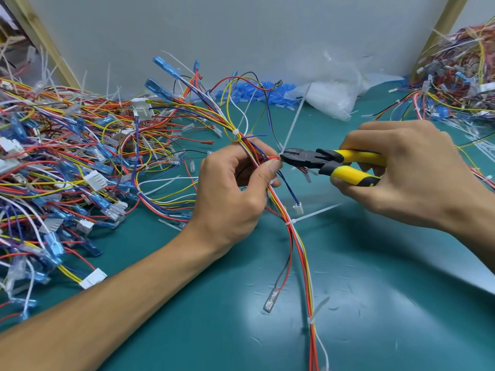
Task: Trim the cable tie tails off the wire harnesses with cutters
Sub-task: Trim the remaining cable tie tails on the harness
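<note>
Teal worktop [348, 290]: one cut lined up near its middle.
Left hand [230, 191] fingers [270, 170] pinch the wire harness [294, 236] steady so its cable tie tail [294, 116] stands clear; right hand [409, 170] fingers wrap the cutters [321, 160], nose at the tail's base.

teal table mat [375, 330], pale grey back wall [241, 36], wooden posts [442, 28], glare on mat

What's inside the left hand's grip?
The wire harness runs through the left hand, thumb pinching it beside the pliers. The stretch inside the palm is hidden.
</note>
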The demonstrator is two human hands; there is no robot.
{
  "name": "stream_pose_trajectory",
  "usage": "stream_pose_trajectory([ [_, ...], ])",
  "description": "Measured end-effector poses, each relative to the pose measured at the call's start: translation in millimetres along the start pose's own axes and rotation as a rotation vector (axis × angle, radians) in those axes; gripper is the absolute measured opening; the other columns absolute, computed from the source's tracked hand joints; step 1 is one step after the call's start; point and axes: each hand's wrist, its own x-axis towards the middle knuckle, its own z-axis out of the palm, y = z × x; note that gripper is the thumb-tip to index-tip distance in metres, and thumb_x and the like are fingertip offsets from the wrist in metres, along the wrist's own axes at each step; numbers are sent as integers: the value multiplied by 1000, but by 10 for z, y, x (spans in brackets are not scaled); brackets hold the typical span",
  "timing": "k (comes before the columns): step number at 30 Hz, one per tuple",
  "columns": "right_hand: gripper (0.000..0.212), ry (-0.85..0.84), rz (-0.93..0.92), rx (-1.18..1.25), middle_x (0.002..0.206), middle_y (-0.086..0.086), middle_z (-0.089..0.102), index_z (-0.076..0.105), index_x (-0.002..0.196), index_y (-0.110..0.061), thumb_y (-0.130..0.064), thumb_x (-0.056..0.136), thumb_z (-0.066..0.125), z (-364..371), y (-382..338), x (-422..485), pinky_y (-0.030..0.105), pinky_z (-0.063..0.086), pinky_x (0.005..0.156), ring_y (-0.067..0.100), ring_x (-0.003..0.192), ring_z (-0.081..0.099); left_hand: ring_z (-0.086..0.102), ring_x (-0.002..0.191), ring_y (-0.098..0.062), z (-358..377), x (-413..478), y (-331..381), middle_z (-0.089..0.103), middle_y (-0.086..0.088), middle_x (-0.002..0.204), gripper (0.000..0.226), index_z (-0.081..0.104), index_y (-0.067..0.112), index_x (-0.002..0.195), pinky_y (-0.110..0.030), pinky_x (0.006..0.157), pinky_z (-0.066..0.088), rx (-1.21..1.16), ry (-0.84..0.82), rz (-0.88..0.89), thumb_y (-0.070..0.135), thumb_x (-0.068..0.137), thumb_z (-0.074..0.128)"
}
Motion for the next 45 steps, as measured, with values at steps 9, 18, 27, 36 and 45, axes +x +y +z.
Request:
stream_pose_trajectory([
  [9, 19, 12, 6, 2, 71, -6, 59, 67, 81, -29, -46, 76, 62, -11, -9, 10, 34, 47, 54, 22, 66, 57, 62, 51, -4, 0, 1, 0, 61, 10, 66, 14, 65, 15, 86, -15, 58, 49, 24, 1, 5, 3, 91, 63],
  [18, 19, -8, 13, 38, 71, -4, 61, 70, 82, -30, -46, 76, 61, -26, 9, 28, 40, 50, 55, 24, 66, 56, 60, 49, -4, 1, -2, -23, 58, 10, 65, 9, 66, 9, 87, -25, 64, 57, 38, -1, 6, 1, 91, 63],
  [27, 27, -50, 31, 179, 60, 16, 58, 70, 75, -28, -51, 74, 54, -20, 46, 27, 43, 53, 52, 35, 58, 44, 58, 48, -3, 7, -5, -26, 59, 15, 60, 12, 65, 13, 87, -29, 68, 60, 23, -4, 8, 2, 91, 63],
  [36, 14, -74, 31, 153, 52, 14, 39, 69, 65, -18, -28, 72, 62, -55, 2, 12, 35, 25, 41, 17, 52, 21, 62, 51, -3, 12, -10, 9, 63, 3, 67, 13, 66, 13, 86, -11, 56, 48, -33, -17, -23, 2, 91, 63],
  [45, 12, -8, 142, 350, 53, 8, 42, 72, 69, -14, -22, 78, 72, 3, 6, 7, 25, 21, 42, 11, 49, 23, 66, 56, -25, 12, -10, 10, 61, -24, 69, 4, 67, 7, 88, -21, 45, 45, -127, 23, -80, 8, 91, 64],
])
